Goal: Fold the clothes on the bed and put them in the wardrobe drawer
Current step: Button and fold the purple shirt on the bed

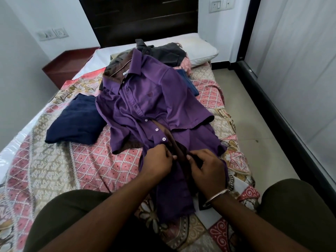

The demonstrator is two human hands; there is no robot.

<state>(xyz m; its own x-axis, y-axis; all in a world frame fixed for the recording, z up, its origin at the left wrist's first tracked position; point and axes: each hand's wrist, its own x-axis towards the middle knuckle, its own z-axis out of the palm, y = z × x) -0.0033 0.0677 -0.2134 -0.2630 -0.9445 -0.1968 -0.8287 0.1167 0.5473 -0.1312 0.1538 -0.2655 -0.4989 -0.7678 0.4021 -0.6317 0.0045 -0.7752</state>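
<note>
At the left of the bed (54, 160), which is covered by a pink and beige patterned spread, a navy garment (76, 122) is seen lying crumpled, partly tucked under the edge of the purple shirt (145, 99). The shirt is spread face up along the middle of the bed, collar toward the dark headboard (138, 19) and hem toward the person; its fabric is a smooth, slightly glossy purple with a brown lining showing inside the collar, and small white buttons are seen along the left placket. The upper front is closed, while the lower front lies open. The left placket is pinched by the curled fingers of the left hand (158, 160) just below the lowest visible button. Just beside it, the opposite front edge is gripped by the right hand (207, 168), fingers curled into the cloth, a metal bangle (215, 197) worn on its wrist. Behind the shirt, a grey garment (167, 53) is heaped near a white pillow (200, 50). At the right, a grey wardrobe door (300, 70) is seen beside the tiled floor.
</note>
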